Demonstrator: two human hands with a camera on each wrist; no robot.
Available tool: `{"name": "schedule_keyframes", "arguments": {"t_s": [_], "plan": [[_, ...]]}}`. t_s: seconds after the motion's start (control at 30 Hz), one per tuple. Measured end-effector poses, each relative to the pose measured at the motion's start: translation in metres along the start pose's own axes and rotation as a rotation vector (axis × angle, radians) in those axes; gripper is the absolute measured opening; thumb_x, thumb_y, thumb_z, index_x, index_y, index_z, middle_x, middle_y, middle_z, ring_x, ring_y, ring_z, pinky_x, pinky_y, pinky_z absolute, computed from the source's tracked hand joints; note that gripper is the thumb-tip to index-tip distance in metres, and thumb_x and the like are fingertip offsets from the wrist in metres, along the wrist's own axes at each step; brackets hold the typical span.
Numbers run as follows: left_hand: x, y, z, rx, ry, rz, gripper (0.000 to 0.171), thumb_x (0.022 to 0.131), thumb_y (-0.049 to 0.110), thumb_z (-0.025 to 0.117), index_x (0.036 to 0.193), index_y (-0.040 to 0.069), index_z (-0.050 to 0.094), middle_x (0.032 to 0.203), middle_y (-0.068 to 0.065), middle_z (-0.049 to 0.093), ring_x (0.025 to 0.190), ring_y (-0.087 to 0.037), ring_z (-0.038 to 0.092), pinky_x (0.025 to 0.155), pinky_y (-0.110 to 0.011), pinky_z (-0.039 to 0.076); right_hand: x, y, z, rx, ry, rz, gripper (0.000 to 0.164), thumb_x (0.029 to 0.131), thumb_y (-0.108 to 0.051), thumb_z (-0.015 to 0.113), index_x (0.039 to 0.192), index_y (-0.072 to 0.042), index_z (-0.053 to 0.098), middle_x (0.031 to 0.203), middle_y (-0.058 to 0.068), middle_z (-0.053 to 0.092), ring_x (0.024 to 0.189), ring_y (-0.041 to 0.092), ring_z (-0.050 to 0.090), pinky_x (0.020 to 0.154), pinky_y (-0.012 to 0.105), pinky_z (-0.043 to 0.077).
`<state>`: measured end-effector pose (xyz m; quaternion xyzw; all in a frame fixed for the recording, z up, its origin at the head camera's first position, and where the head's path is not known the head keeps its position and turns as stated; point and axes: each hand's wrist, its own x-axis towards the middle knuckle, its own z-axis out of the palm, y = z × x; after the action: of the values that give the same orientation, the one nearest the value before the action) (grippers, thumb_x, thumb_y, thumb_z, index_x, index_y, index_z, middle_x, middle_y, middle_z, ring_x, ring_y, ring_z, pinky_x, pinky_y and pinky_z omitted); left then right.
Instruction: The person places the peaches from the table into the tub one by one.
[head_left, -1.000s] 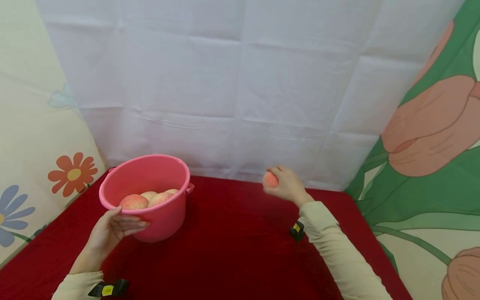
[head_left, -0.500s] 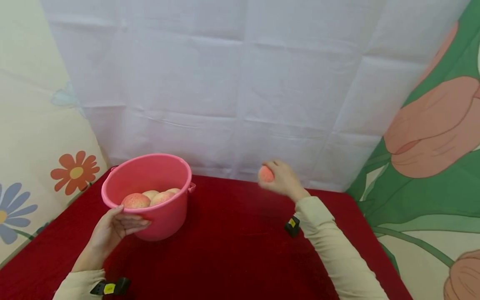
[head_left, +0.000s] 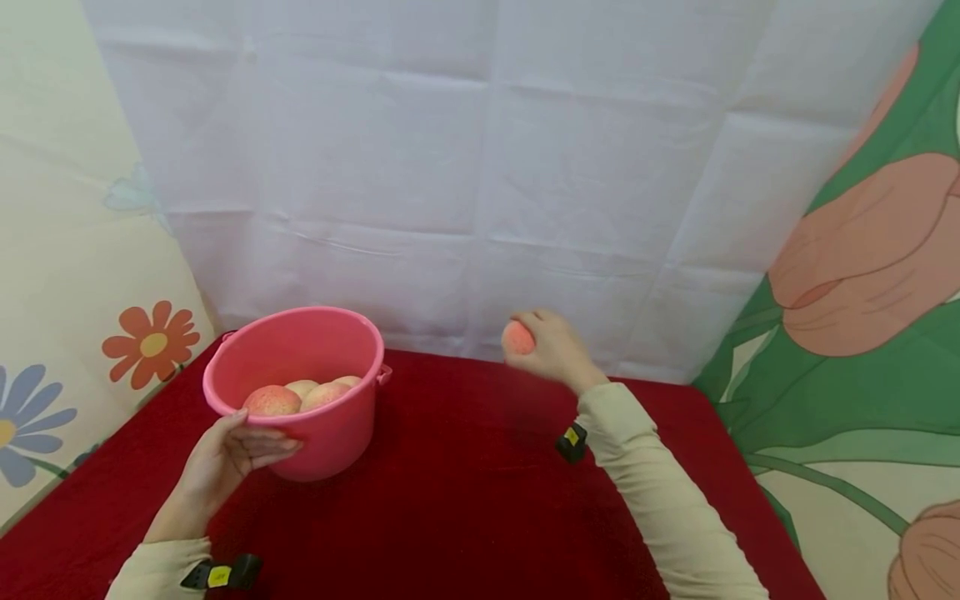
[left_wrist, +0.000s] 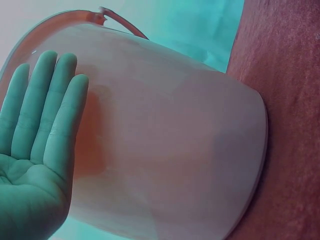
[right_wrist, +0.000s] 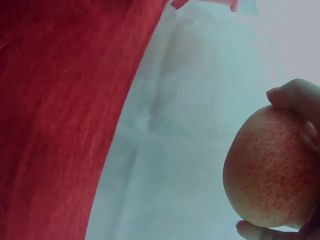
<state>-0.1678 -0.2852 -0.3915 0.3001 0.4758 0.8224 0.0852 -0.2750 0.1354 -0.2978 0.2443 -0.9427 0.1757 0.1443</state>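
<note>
In the head view a pink bucket (head_left: 330,437) stands at the left of the table with several peaches (head_left: 272,401) inside. My left hand (head_left: 213,471) holds its near rim, thumb at the edge and straight fingers (left_wrist: 65,110) along the outer wall. To the right, above the table's far part, my right hand (head_left: 553,350) grips a peach (head_left: 518,338) by its sides. The right wrist view shows that peach (right_wrist: 272,170) close up, pale with red speckles, between thumb and fingers.
A dark red cloth (head_left: 450,500) covers the table. Behind it hangs a white sheet (head_left: 450,183), with flower-printed cloths (head_left: 847,258) at both sides. The bucket's handle (left_wrist: 125,22) hangs down at its side.
My right hand, with the peach in it, has moved left and slightly up. The left hand keeps its place on the bucket's rim.
</note>
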Motion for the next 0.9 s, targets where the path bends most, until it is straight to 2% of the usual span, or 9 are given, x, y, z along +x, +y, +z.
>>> {"name": "schedule_keyframes", "arguments": {"t_s": [0.4, 0.9], "plan": [[0.0, 0.0, 0.001, 0.015, 0.006, -0.008, 0.069, 0.098, 0.011, -0.002, 0.104, -0.004, 0.065, 0.101, -0.016, 0.066, 0.096, -0.026, 0.062, 0.083, -0.035, 0.049, 0.011, -0.019, -0.002, 0.018, -0.003, -0.044, 0.059, 0.071, -0.035, 0.067, 0.123, -0.01, 0.055, 0.115, 0.013, 0.055, 0.102, 0.028, 0.052, 0.077, 0.043, 0.047], [0.0, 0.001, 0.001, 0.004, 0.011, -0.009, 0.07, 0.098, 0.01, -0.003, 0.102, -0.005, 0.065, 0.101, -0.017, 0.066, 0.096, -0.027, 0.062, 0.083, -0.035, 0.049, 0.026, -0.043, -0.001, -0.033, -0.006, -0.098, 0.061, 0.07, -0.038, 0.068, 0.123, -0.011, 0.055, 0.114, 0.011, 0.056, 0.102, 0.027, 0.052, 0.079, 0.042, 0.047]]}}
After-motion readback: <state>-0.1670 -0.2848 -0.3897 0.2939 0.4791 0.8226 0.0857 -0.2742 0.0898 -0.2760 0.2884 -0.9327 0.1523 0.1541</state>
